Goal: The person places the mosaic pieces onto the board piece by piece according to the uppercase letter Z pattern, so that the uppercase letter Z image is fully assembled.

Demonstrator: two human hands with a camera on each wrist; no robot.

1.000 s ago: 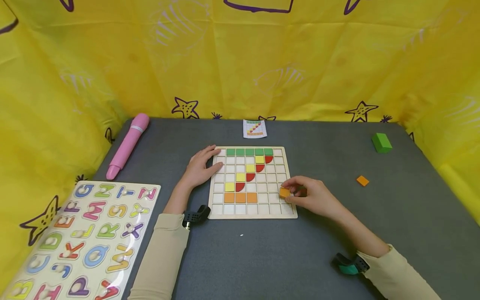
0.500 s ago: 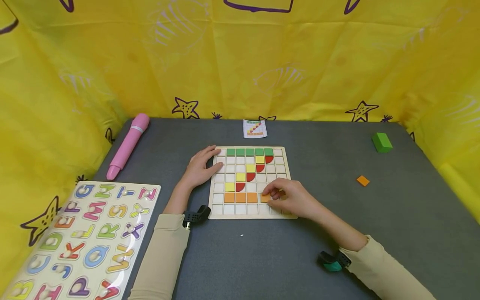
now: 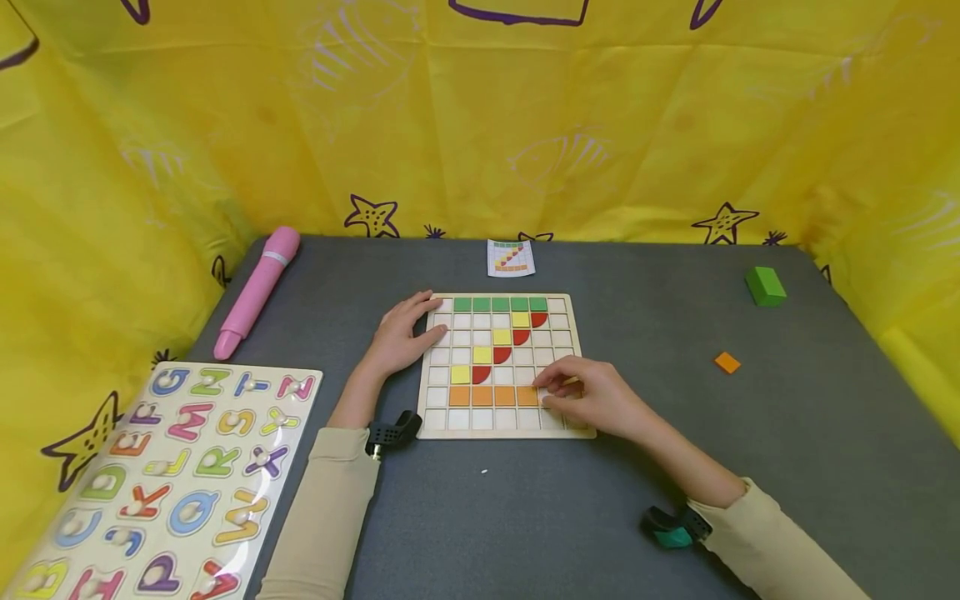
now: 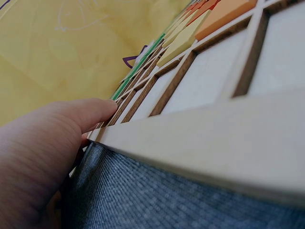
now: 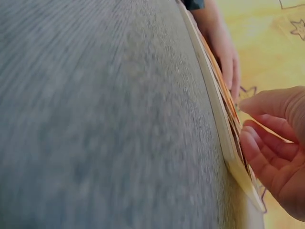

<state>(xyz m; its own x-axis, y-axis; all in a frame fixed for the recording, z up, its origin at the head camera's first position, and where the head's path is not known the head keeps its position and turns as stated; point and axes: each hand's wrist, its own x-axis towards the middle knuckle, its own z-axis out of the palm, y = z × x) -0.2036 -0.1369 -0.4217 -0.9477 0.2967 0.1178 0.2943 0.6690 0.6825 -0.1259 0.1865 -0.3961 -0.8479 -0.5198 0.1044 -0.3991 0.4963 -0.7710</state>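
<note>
A wooden grid board lies flat on the table, with a row of green tiles along its top. Yellow squares and red quarter-round tiles step diagonally down it. Below them runs a row of orange tiles; the rightmost orange tile sits in its cell. My right hand hovers just right of that tile, its thumb and fingertips apart with nothing between them. At the board's upper left edge rests my left hand, its thumb lying over the rim.
Behind the board is a small pattern card. A loose orange tile and a green block lie to the right. On the left are a pink microphone-shaped stick and a letter puzzle board. Yellow cloth surrounds the table.
My right hand moved left with an orange tile, set it at the right end of the orange row, released it and drew back slightly. The left hand stayed put.
</note>
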